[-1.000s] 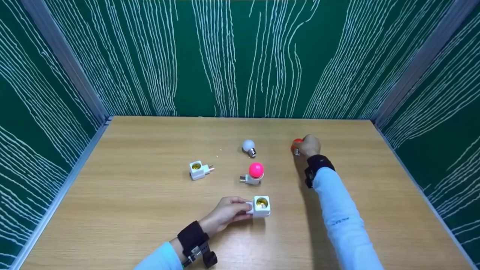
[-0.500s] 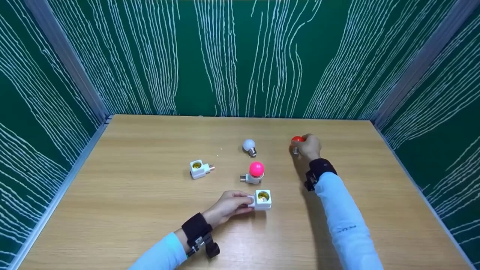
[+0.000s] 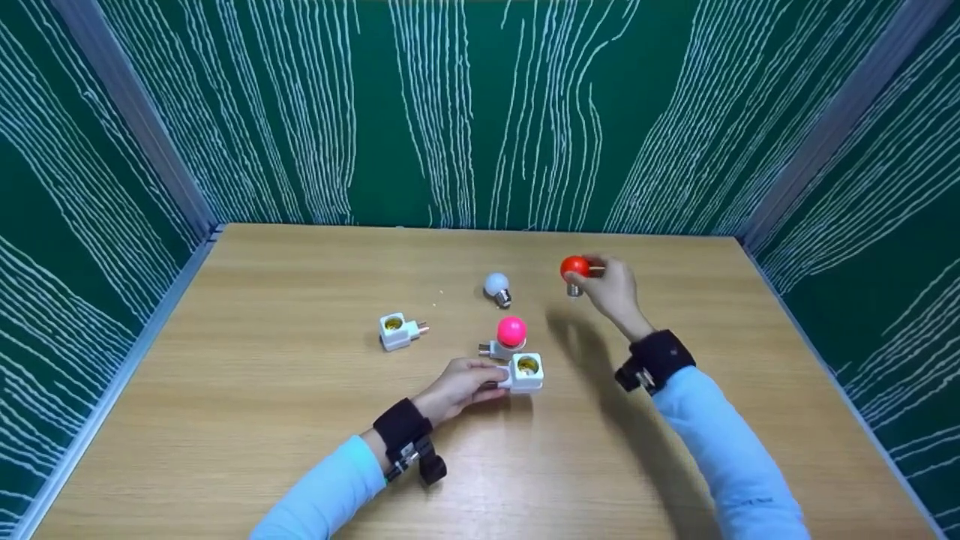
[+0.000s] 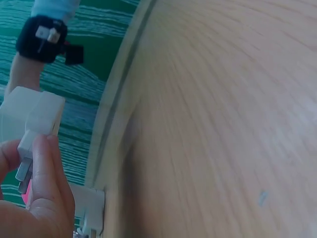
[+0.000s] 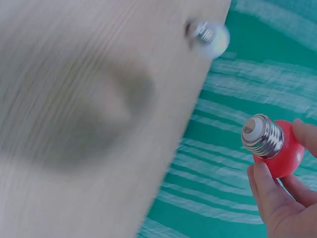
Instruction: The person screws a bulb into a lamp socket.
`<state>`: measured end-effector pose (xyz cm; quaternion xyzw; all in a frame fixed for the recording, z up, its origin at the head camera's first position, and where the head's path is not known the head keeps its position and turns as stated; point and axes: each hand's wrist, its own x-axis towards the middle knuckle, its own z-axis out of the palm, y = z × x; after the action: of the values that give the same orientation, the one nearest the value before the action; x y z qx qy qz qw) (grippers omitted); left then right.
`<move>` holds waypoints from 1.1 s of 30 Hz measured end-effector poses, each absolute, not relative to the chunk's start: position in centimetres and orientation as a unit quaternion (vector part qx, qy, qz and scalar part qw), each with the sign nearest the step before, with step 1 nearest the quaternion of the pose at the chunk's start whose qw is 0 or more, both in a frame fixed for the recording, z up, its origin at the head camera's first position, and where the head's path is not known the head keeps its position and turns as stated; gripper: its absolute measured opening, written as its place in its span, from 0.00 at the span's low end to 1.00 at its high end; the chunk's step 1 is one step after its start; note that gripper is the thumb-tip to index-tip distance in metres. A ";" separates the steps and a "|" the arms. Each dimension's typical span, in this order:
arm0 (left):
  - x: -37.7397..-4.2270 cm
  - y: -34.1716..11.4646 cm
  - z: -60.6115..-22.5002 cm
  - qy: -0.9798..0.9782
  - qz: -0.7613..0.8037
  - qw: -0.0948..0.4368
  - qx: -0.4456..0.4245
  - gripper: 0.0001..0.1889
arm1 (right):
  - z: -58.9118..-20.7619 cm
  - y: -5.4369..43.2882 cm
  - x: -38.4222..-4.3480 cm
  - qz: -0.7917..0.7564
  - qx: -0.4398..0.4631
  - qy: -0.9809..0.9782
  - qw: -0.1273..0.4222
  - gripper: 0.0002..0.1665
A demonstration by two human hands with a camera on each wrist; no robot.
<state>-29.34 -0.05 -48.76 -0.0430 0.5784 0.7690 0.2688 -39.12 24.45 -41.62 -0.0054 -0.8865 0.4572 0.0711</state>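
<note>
My left hand (image 3: 457,390) pinches a white plug-in bulb socket (image 3: 527,373) by its plug end, its gold-lined opening facing up. In the left wrist view the metal prongs (image 4: 24,174) of that socket stick out between thumb and fingers. A red light bulb (image 3: 574,267) is held by the fingertips of my right hand (image 3: 615,289), above the table with its screw base pointing down. The right wrist view shows its silver threaded base (image 5: 263,136) uncovered. Just behind the held socket, a pink bulb (image 3: 511,331) sits upright in another white socket (image 3: 496,350).
A white bulb (image 3: 496,284) lies on the wooden table (image 3: 300,285) behind the pink one. To the left, another white plug-in socket (image 3: 394,334) rests with its opening up. Green panels (image 3: 420,150) with white streaks border the back and sides.
My right hand has lifted the red bulb off the table and brought it left. My left hand has moved the socket forward, close to the pink bulb's socket.
</note>
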 end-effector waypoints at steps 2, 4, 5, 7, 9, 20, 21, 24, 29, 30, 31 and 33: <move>-29.3 0.1 -48.8 0.577 0.771 0.269 -0.038 0.16 | -41.2 23.9 -37.7 0.464 0.024 -0.882 0.083 0.30; -29.2 0.3 -48.9 0.577 0.770 0.269 -0.032 0.15 | -40.8 23.3 -36.2 0.476 0.056 -0.873 0.094 0.30; -29.1 0.4 -48.9 0.577 0.771 0.270 -0.031 0.15 | -40.6 23.0 -35.4 0.482 0.073 -0.868 0.098 0.30; -29.0 0.5 -48.8 0.577 0.770 0.271 -0.026 0.14 | -40.3 22.4 -33.8 0.490 0.103 -0.859 0.105 0.29; -28.9 0.6 -48.8 0.577 0.769 0.274 -0.024 0.14 | -40.1 21.8 -32.3 0.504 0.129 -0.847 0.104 0.30; -28.9 0.2 -48.0 0.579 0.761 0.290 -0.041 0.17 | -41.7 20.5 -28.0 0.577 0.200 -0.791 0.033 0.31; -28.8 0.2 -47.9 0.580 0.760 0.291 -0.040 0.17 | -41.9 20.4 -27.8 0.581 0.202 -0.788 0.030 0.30; -28.8 0.1 -47.5 0.581 0.757 0.296 -0.037 0.17 | -42.3 20.3 -27.6 0.592 0.209 -0.778 0.030 0.29; -28.8 0.0 -47.1 0.580 0.757 0.298 -0.040 0.16 | -43.0 20.2 -27.4 0.604 0.213 -0.768 0.028 0.28; -28.8 -0.1 -47.2 0.579 0.758 0.297 -0.042 0.16 | -43.1 20.1 -27.4 0.605 0.214 -0.766 0.026 0.28; -28.8 -0.1 -47.2 0.578 0.760 0.296 -0.042 0.16 | -43.1 20.1 -27.4 0.606 0.215 -0.765 0.025 0.28; -28.9 -0.2 -47.3 0.576 0.763 0.291 -0.042 0.16 | -43.2 20.1 -27.4 0.607 0.219 -0.764 0.018 0.28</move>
<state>-28.88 -0.17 -47.26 -0.0423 0.5755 0.7629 0.2914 -27.43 20.11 -43.21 0.2191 -0.7638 0.6069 0.0182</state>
